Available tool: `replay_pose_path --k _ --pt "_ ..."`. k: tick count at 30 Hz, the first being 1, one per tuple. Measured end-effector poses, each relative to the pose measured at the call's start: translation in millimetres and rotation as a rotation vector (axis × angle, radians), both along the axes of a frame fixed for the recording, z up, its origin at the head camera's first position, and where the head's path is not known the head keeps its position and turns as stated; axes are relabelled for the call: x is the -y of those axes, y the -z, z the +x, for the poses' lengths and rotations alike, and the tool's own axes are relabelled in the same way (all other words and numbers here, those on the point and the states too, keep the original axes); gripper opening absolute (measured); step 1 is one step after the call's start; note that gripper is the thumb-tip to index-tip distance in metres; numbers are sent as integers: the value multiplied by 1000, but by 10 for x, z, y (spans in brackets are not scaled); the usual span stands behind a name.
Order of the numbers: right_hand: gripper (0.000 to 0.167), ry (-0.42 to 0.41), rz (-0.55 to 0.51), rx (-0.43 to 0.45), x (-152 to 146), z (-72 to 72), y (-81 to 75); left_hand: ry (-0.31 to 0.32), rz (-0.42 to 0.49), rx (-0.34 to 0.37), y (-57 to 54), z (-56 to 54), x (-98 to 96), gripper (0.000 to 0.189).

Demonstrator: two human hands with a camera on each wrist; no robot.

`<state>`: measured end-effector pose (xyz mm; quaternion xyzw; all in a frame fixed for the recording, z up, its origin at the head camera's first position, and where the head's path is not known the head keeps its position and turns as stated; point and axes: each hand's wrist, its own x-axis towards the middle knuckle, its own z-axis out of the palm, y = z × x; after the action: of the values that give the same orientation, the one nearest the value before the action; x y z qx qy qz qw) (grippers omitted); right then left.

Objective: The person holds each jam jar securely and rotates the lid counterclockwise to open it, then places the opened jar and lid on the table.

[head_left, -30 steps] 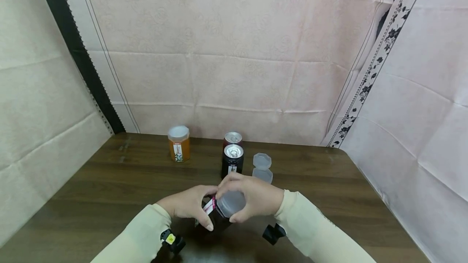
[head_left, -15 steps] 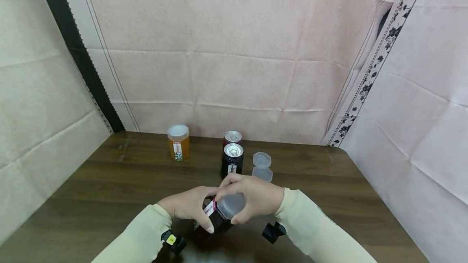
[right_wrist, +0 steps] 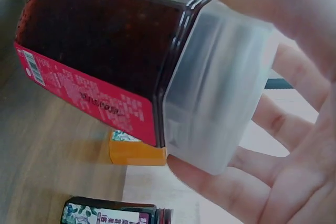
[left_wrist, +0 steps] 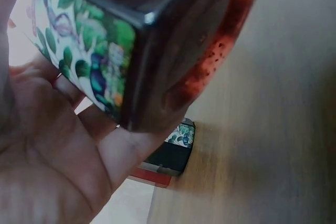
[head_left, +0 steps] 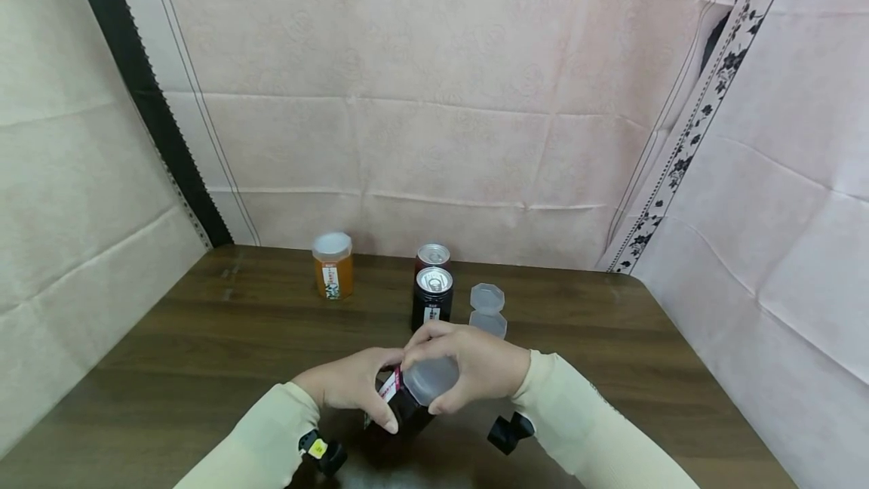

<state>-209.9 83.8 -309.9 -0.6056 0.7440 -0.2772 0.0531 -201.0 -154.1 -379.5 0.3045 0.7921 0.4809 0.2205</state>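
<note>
A dark, angular-sided jar (head_left: 413, 415) is tilted between my hands, low in the middle of the head view. My left hand (head_left: 349, 385) grips its body; in the left wrist view its fingers lie along the leaf-and-bird label (left_wrist: 84, 40). At the upper end, my right hand (head_left: 478, 368) holds the translucent lid (head_left: 431, 379) between thumb and fingers. The right wrist view shows this lid (right_wrist: 218, 87) sitting on the jar's mouth end, and a red printed label (right_wrist: 89, 98) along the jar's side. The jar's contents look dark red-brown.
Behind my hands, two dark jars with silver tops stand in line, a nearer jar (head_left: 433, 300) and a farther jar (head_left: 433, 255). Two loose translucent lids (head_left: 486, 297) lie to their right. An orange jar (head_left: 333, 278) with a whitish lid stands back left on the wooden table (head_left: 204, 338).
</note>
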Motion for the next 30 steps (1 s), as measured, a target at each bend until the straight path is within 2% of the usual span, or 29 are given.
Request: replay_pose_path --k 5,9,12,17,21,25,30 --pt "45 -3 -7 49 -8 -25 2 -48 -4 -41 -23 -8 3 70" --pt "47 2 -10 75 -13 -51 10 -98 -12 -106 -33 -12 2 74" --pt "52 34 -6 95 -22 -61 18 -135 -28 -161 -18 -8 -6 73" --pt "60 108 11 162 -28 -82 41 -198 -61 -201 6 3 -31 76" --pt "65 134 18 204 -31 -96 48 -236 -72 -231 -5 16 -60 80" --pt "67 154 22 222 -27 -97 35 -297 -88 -275 -19 43 -88 83" --pt "67 218 34 232 -10 -95 21 -380 -106 -350 -38 80 -126 82"
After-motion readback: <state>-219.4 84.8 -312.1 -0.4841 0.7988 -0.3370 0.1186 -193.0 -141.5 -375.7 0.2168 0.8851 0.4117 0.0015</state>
